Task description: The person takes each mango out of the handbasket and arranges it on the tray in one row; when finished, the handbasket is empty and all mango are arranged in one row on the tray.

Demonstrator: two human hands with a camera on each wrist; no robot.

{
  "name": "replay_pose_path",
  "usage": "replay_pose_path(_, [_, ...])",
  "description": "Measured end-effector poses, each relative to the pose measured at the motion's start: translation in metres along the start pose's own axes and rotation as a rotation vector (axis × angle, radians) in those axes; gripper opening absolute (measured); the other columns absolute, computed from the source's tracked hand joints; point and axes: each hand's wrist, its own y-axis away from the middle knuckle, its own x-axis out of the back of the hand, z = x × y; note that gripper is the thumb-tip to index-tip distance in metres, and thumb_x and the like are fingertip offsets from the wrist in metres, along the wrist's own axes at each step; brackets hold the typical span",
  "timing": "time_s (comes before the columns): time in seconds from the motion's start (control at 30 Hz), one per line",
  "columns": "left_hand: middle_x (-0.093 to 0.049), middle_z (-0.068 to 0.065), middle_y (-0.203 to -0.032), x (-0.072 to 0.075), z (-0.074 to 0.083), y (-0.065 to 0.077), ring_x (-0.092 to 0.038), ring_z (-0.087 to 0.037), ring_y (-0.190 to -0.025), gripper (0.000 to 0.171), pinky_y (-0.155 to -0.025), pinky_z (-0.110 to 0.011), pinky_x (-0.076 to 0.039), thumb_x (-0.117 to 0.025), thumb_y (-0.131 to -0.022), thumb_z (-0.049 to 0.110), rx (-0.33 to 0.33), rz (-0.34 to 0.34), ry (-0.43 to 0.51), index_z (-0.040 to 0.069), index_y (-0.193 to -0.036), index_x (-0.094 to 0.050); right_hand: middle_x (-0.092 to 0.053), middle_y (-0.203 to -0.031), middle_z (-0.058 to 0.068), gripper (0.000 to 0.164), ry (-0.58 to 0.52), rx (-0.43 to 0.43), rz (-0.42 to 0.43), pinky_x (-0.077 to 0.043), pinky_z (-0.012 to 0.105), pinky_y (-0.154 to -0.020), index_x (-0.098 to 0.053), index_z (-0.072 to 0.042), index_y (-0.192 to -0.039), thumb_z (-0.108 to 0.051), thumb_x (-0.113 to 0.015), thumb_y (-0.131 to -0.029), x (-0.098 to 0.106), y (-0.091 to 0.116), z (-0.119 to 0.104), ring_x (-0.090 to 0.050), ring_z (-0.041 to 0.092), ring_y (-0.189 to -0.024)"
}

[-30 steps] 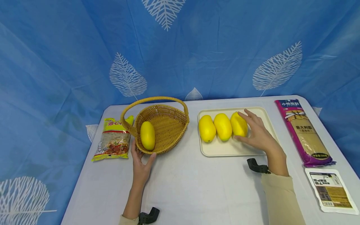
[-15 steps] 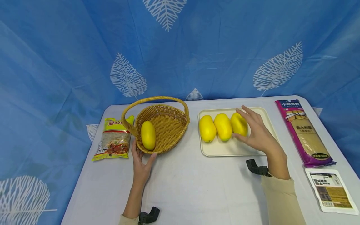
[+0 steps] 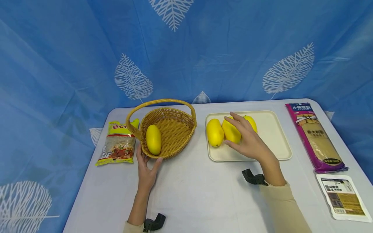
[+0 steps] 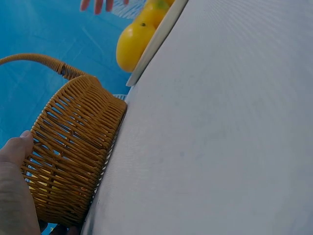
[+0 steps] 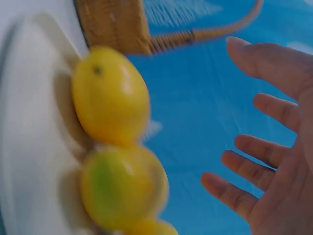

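In the head view a wicker basket (image 3: 177, 132) with an arched handle holds one yellow mango (image 3: 153, 139) on its left side. My left hand (image 3: 146, 171) grips the basket's near side; the left wrist view shows the thumb (image 4: 18, 147) at its rim, with other fingers partly hidden low down. Three more mangoes lie in a row on a cream tray (image 3: 271, 136): a left one (image 3: 215, 132), a middle one (image 3: 230, 131) and a right one (image 3: 251, 122). Over the middle and right mangoes hovers my right hand (image 3: 247, 139), fingers spread, holding nothing; the right wrist view shows it apart from the fruit.
Left of the basket lies a yellow-topped food bag (image 3: 118, 142). A purple noodle packet (image 3: 316, 137) and a white pouch (image 3: 344, 197) lie along the table's right side. Behind the white table (image 3: 201, 194) hangs a blue leaf-patterned cloth (image 3: 227, 51).
My right hand has moved left across the tray, from the right mango to above the middle one. My left hand and the basket stay put.
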Motion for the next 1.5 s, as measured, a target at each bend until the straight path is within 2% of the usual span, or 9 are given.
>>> replay_pose_path(0.23, [-0.016,-0.026,-0.159,0.001,-0.001,-0.001,-0.030,-0.037,-0.140,0.090,-0.107,-0.011,-0.030,-0.065,-0.089,-0.004,-0.003,-0.002,0.003,-0.004,-0.155,-0.003,-0.031,-0.157,0.010,0.071,-0.045,0.045,-0.098,-0.038,0.056,-0.108,-0.044,-0.015,-0.147,-0.022,-0.078,-0.085,-0.027,-0.016,-0.022,-0.033,0.033,-0.141])
replay_pose_path(0.4, [-0.016,-0.026,-0.159,0.001,-0.002,0.000,-0.031,-0.037,-0.140,0.090,-0.106,-0.011,-0.030,-0.066,-0.089,-0.004,0.000,0.001,0.003,-0.005,-0.154,-0.004,-0.033,-0.156,0.009,0.068,-0.050,0.057,-0.131,-0.041,0.051,-0.107,-0.044,-0.018,-0.147,-0.026,-0.075,-0.087,-0.038,-0.025,-0.029,-0.034,0.029,-0.142])
replay_pose_path(0.63, [-0.017,-0.025,-0.159,0.000,-0.001,0.001,-0.031,-0.036,-0.140,0.090,-0.106,-0.010,-0.030,-0.066,-0.089,-0.003,0.012,0.004,-0.008,-0.004,-0.154,-0.004,-0.035,-0.156,0.009,0.064,-0.088,0.068,-0.184,-0.039,0.050,-0.109,-0.044,-0.020,-0.148,-0.032,-0.071,-0.091,-0.052,-0.033,-0.038,-0.036,0.028,-0.141])
replay_pose_path(0.87, [-0.015,-0.023,-0.160,0.000,0.000,0.001,-0.031,-0.036,-0.141,0.091,-0.106,-0.009,-0.029,-0.066,-0.090,-0.002,0.034,-0.001,-0.012,-0.002,-0.155,-0.003,-0.037,-0.153,0.013,0.064,-0.121,0.138,-0.204,-0.041,0.048,-0.108,-0.043,-0.019,-0.148,-0.024,-0.071,-0.091,-0.072,-0.046,-0.047,-0.035,0.027,-0.142])
replay_pose_path(1.13, [-0.014,-0.025,-0.160,0.000,-0.002,0.001,-0.029,-0.038,-0.141,0.091,-0.106,-0.009,-0.029,-0.065,-0.089,-0.003,0.002,-0.004,-0.010,-0.002,-0.155,-0.003,-0.042,-0.149,0.010,0.063,-0.126,0.208,-0.198,-0.041,0.044,-0.110,-0.046,-0.017,-0.146,-0.035,-0.070,-0.091,-0.096,-0.071,-0.066,-0.041,0.025,-0.138])
replay_pose_path(1.27, [-0.014,-0.026,-0.159,0.000,-0.002,0.000,-0.030,-0.039,-0.141,0.091,-0.106,-0.010,-0.030,-0.065,-0.089,-0.004,-0.009,-0.008,-0.011,-0.001,-0.156,-0.002,-0.042,-0.149,0.010,0.064,-0.126,0.201,-0.242,-0.045,0.043,-0.105,-0.044,-0.019,-0.147,-0.038,-0.068,-0.092,-0.109,-0.082,-0.073,-0.044,0.024,-0.135])
replay_pose_path(1.5, [-0.015,-0.025,-0.159,0.001,0.000,0.000,-0.031,-0.038,-0.140,0.091,-0.107,-0.013,-0.031,-0.065,-0.090,-0.004,-0.005,-0.015,0.000,-0.003,-0.155,-0.001,-0.042,-0.149,0.012,0.067,-0.136,0.190,-0.297,-0.042,0.043,-0.108,-0.043,-0.016,-0.147,-0.040,-0.069,-0.091,-0.131,-0.099,-0.084,-0.045,0.026,-0.135])
